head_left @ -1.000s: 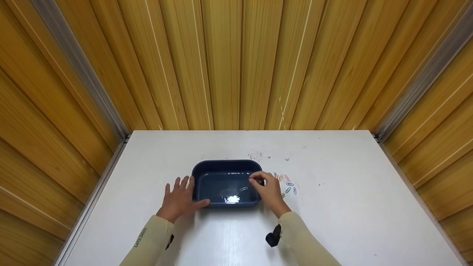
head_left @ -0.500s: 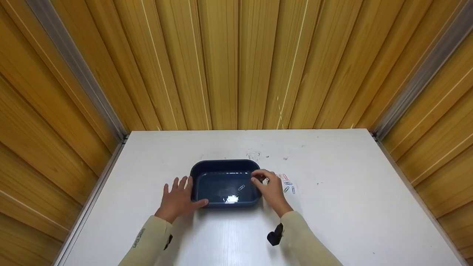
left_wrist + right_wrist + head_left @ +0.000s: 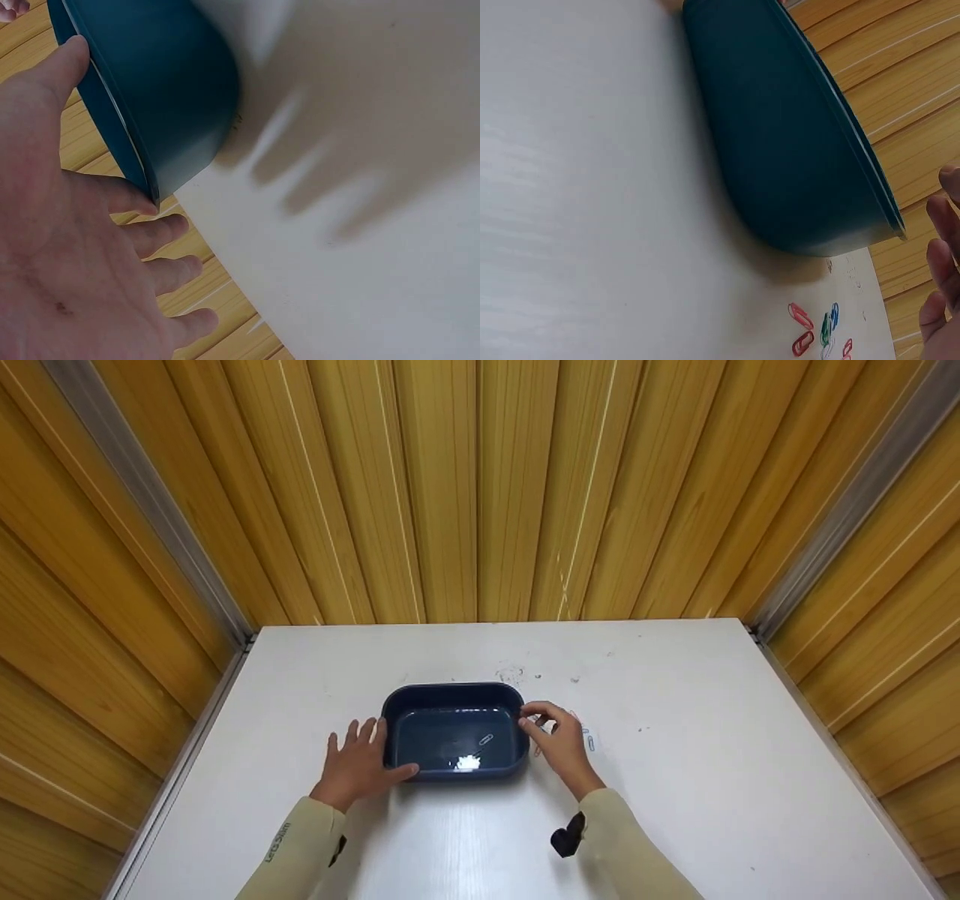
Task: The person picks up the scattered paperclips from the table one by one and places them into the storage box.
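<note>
A dark blue rectangular tub (image 3: 450, 774) stands on the white table, its bottom glossy with reflections. One pale paper clip (image 3: 486, 739) lies inside it, right of the middle. My left hand (image 3: 355, 769) rests against the tub's left side, thumb on the front rim; in the left wrist view its fingers (image 3: 176, 274) are spread and fairly straight. My right hand (image 3: 562, 744) is at the right rim, thumb and index finger apart and bent, with nothing seen between them. Coloured paper clips (image 3: 800, 316) lie right of the tub, partly hidden by this hand in the head view.
Yellow wood-patterned panels (image 3: 480, 495) rise behind the table and at both sides, with grey metal posts (image 3: 202, 547) at the corners. Small dark marks (image 3: 510, 673) dot the tabletop (image 3: 697, 780) behind the tub.
My right hand has drawn back rightward from over the tub to its right rim, thumb and index finger parting. The clip inside has turned slightly. The left hand keeps its place.
</note>
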The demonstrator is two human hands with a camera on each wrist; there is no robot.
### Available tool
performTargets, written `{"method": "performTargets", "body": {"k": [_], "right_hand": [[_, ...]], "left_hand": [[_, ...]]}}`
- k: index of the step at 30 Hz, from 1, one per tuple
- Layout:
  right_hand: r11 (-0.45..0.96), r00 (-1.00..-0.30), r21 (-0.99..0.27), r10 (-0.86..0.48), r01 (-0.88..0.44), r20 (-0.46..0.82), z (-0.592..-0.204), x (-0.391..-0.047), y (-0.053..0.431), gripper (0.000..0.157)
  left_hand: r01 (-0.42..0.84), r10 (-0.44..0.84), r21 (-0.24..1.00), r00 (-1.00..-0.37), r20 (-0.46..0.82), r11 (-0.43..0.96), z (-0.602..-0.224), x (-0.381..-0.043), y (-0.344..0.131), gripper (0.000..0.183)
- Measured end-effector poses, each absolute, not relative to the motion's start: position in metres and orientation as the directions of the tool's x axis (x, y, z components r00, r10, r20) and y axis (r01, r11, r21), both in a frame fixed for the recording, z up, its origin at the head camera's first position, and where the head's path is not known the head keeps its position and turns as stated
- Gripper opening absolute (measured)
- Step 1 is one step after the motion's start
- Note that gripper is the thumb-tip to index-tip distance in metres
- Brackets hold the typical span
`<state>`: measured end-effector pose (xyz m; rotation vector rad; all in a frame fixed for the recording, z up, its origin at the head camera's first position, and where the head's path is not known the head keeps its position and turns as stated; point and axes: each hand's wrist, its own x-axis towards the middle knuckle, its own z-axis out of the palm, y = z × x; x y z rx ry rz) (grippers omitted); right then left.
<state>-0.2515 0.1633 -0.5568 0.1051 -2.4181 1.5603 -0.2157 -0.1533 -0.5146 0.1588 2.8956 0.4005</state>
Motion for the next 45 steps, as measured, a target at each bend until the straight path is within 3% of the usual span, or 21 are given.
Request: {"method": "performTargets", "body": {"k": [45], "right_hand": [[0.436, -0.972, -0.899, 0.196, -0.035, 0.133, -0.584, -0.244, 0.209, 0.020]], "left_hand": [[0.092, 0.139, 0.263, -0.976, -0.170, 0.960, -0.515, -0.215, -0.158, 0.105]]}}
